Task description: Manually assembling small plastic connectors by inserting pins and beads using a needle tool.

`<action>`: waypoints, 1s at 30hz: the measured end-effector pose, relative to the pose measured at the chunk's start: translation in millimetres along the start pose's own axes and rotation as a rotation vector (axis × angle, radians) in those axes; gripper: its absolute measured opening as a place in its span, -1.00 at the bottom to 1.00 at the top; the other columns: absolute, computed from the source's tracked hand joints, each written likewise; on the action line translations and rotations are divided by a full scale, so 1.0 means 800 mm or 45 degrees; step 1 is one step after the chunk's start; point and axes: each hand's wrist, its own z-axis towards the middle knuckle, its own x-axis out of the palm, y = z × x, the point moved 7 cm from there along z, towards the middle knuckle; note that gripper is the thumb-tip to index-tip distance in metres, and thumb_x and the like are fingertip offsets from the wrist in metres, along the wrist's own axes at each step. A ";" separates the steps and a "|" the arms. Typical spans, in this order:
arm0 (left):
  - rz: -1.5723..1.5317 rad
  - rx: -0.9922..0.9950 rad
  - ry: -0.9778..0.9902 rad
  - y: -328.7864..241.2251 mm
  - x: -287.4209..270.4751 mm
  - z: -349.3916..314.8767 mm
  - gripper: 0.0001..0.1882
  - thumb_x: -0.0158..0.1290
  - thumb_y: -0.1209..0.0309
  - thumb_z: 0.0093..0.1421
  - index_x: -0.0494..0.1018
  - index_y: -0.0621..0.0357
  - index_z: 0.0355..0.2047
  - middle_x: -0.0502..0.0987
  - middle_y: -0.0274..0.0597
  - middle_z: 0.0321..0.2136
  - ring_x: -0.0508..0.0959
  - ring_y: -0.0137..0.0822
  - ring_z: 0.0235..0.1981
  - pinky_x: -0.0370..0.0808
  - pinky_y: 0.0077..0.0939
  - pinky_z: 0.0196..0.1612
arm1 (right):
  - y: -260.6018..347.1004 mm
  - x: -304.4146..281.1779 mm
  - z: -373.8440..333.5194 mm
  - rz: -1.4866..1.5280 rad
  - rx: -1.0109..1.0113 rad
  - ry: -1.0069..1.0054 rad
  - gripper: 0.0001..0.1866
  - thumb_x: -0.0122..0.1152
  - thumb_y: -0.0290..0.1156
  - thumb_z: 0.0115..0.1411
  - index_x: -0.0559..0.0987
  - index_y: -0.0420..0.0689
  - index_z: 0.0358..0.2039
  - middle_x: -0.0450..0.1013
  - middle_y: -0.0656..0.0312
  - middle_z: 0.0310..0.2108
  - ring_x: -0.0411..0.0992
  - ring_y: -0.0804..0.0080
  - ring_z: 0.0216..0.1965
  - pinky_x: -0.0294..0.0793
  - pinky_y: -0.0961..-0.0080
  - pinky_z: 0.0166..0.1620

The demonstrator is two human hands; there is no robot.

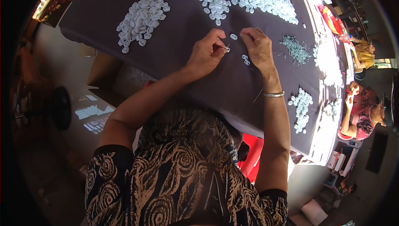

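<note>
left hand pinches white oval button-like piece above dark tablecloth, probably for fine control; right hand curls close by, can't tell if clamped on anything; blue-green sliver heap sits to right, presumably for easy reach

I can see one small white piece pinched in the left hand, nearer the wearer and slightly left of the lone white oval. That oval, greyish at its middle, lies flat. To its right and closer to the wearer, I make out a short cluster of similar pieces, touching.
</note>
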 end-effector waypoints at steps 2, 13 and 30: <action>-0.023 -0.037 0.001 0.003 0.000 0.000 -0.76 0.10 0.60 0.08 0.36 0.23 -0.22 0.49 -0.28 -0.40 0.47 -0.53 -0.43 0.43 -0.64 -0.32 | 0.002 0.011 0.003 -0.090 -0.047 0.044 -0.88 0.22 -0.50 0.08 0.58 -0.20 -0.33 0.47 0.15 -0.44 0.46 0.39 -0.46 0.42 0.52 -0.34; -0.074 -0.001 0.063 0.004 0.005 0.001 -0.69 0.09 0.59 0.11 0.31 0.21 -0.13 0.47 -0.33 -0.43 0.44 -0.58 -0.39 0.41 -0.67 -0.30 | 0.016 0.025 -0.010 -0.183 -0.075 0.017 -0.92 0.23 -0.49 0.09 0.55 -0.16 -0.38 0.46 0.25 -0.48 0.43 0.44 -0.52 0.39 0.51 -0.40; -0.103 0.069 0.213 -0.005 0.016 0.002 -0.62 0.09 0.59 0.12 0.27 0.20 -0.05 0.43 -0.41 -0.47 0.40 -0.61 -0.45 0.38 -0.68 -0.34 | 0.005 0.018 -0.042 0.717 0.265 0.039 -0.89 0.19 -0.53 0.17 0.60 -0.23 -0.29 0.47 0.39 -0.49 0.32 0.72 -0.48 0.34 0.74 -0.38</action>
